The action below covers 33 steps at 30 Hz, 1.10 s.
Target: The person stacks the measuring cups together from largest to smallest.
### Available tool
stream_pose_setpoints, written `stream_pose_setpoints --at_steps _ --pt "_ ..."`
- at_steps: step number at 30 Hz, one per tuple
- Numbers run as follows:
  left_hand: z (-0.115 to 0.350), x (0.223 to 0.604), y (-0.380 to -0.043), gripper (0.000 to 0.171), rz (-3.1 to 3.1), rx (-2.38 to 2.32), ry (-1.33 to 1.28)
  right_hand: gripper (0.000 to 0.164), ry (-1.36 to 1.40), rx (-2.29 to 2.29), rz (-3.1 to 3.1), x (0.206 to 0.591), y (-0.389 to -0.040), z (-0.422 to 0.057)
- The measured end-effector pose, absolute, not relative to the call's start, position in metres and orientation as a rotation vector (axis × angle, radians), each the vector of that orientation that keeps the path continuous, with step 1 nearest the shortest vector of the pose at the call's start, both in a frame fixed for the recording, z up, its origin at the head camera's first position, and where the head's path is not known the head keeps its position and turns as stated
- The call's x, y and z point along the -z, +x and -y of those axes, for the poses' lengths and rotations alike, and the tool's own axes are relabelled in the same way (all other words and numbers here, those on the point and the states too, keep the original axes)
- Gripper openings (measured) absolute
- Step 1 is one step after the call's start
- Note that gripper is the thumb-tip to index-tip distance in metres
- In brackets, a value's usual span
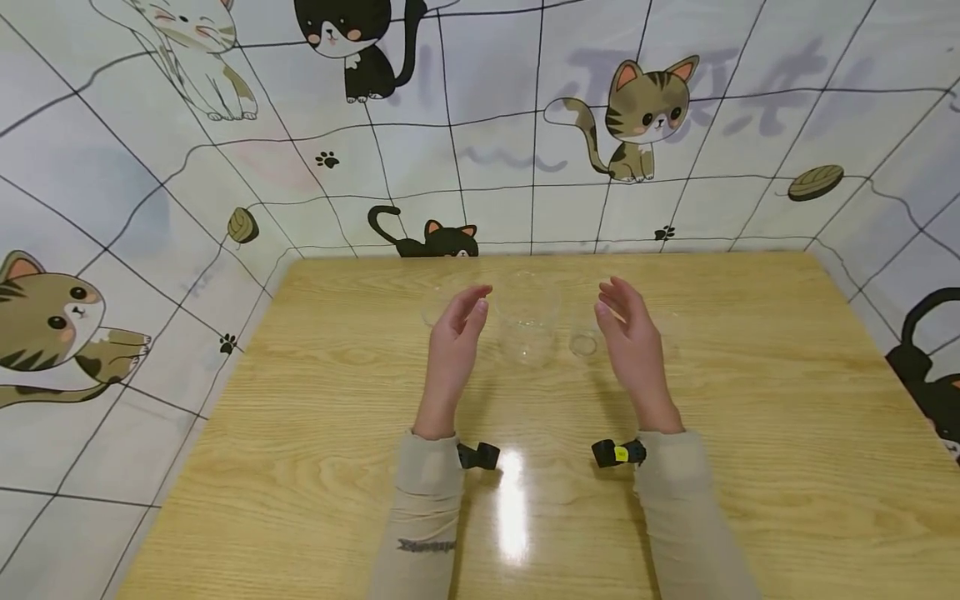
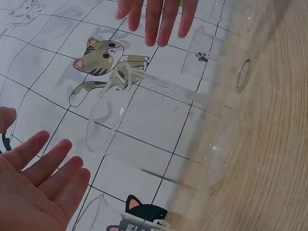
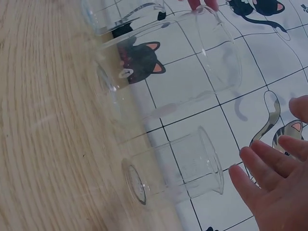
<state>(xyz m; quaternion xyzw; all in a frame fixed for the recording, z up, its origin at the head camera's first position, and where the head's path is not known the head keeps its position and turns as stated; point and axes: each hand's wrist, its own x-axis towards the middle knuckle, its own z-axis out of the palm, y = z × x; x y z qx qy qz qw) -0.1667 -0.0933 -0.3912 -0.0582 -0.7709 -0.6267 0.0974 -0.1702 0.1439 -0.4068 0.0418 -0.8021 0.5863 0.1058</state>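
Observation:
A large clear glass beaker (image 1: pixel 527 342) stands upright near the back of the table, between my two hands. To its left is my left hand (image 1: pixel 455 329), fingers loosely extended and holding nothing. On the other side my right hand (image 1: pixel 632 337) is held in much the same way, also with nothing in it. A smaller glass beaker (image 3: pixel 175 166) stands right of the large one, near the right hand. Beside the left hand, another beaker (image 2: pixel 134 224) with dark printing is partly cut off in the left wrist view. Neither hand visibly touches the glass.
Another small clear vessel (image 2: pixel 236 14) stands farther right, faint in the head view. The wood-grain table (image 1: pixel 322 467) meets a white cat-print backdrop (image 1: pixel 495 158) just behind the glassware. Similar printed sheets line the left and right sides.

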Motion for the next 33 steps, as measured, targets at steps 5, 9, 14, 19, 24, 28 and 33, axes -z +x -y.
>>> stream_pose_setpoints --at_steps 5,9,14,19,24,28,33 --pt "0.089 0.397 -0.168 0.044 2.251 1.98 -0.215 0.052 0.104 -1.744 2.334 0.412 -0.17 -0.138" --pt "0.083 0.395 -0.164 0.049 2.208 2.094 -0.216 0.049 0.158 -1.856 2.29 0.41 -0.167 -0.131" --pt "0.081 0.392 -0.161 0.053 2.204 2.151 -0.199 0.05 0.287 -2.009 2.24 0.399 -0.159 -0.117" --pt "0.081 0.397 -0.162 0.054 2.264 2.149 -0.178 0.055 0.366 -2.048 2.278 0.393 -0.156 -0.109" --pt "0.081 0.4 -0.163 0.057 2.299 2.141 -0.164 0.058 0.413 -2.029 2.356 0.394 -0.157 -0.106" --pt "0.079 0.402 -0.163 0.062 2.347 2.129 -0.138 0.06 0.427 -2.012 2.387 0.397 -0.157 -0.104" --pt "0.076 0.407 -0.163 0.067 2.359 2.14 -0.133 0.063 0.455 -2.005 2.4 0.401 -0.158 -0.102"
